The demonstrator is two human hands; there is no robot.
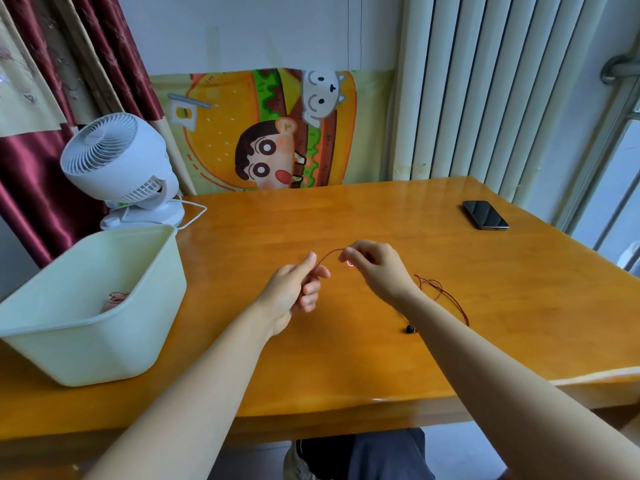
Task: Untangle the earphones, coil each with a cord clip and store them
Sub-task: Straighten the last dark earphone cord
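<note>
Currently, head view only.

Your left hand [291, 292] is raised just above the table [346, 358], fingers curled. Thumb and forefinger pinch the red earphone cord [333, 251]. From that pinch the cord rises in a short arc to your right hand [379, 268], which sits close beside the left, the two hands apart. The right fingertips are closed on the other end of the arc.

A small pink loop [350, 264] shows just under the right fingertips. You cannot tell from this view whether it is a cord clip.

The rest of the cord lies slack on the table behind and to the right of your right wrist, in loose tangled strands that run back along the forearm. A black earbud [410, 329] rests on the table just on the inner side of the right forearm, nearer to you than either hand. The forearm hides how it joins the cord.

Well to the left of your left hand stands a pale green bin [86, 351] on the table. A small reddish coiled bundle [116, 299] lies inside it, too blurred to identify.

Beyond the bin, further left of the left hand, is a white desk fan [114, 157]. Far to the right of the right hand and beyond it, a dark phone [485, 215] lies flat on the table.
</note>
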